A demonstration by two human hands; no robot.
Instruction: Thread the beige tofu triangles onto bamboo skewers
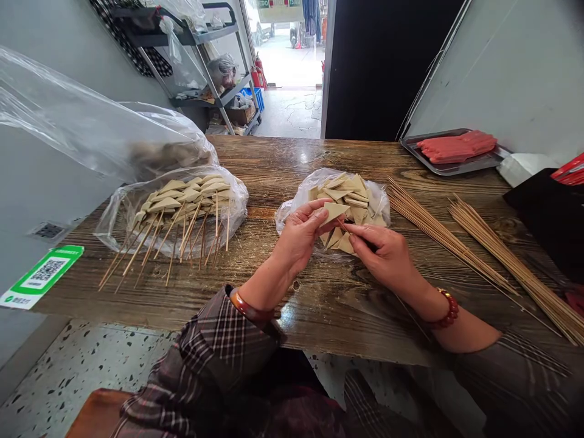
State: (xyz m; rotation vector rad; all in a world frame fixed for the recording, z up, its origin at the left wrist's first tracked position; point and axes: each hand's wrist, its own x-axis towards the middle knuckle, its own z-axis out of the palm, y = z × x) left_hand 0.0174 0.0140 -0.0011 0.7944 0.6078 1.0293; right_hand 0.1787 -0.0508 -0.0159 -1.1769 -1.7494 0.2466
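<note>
My left hand point(303, 234) is closed on a pale tan triangular tofu sheet point(335, 212), pinched between thumb and fingers. My right hand point(383, 252) grips a thin wooden skewer point(413, 316) whose tip end is close to the sheet; whether it has pierced the sheet I cannot tell. Under both hands lies an open plastic bag point(292, 204) with loose tofu triangles point(356, 188). To the left, a second clear bag point(114, 213) holds skewered tofu triangles point(182, 198), their sticks point(150, 246) pointing toward me.
Two bundles of bare skewers point(447, 234) lie at the right. Behind them is a black tray point(438, 165) with red packaged items point(456, 147). A dark box point(547, 213) stands at the right edge. A green QR card point(43, 275) sits at the left table corner; a shelf cart point(214, 67) stands beyond.
</note>
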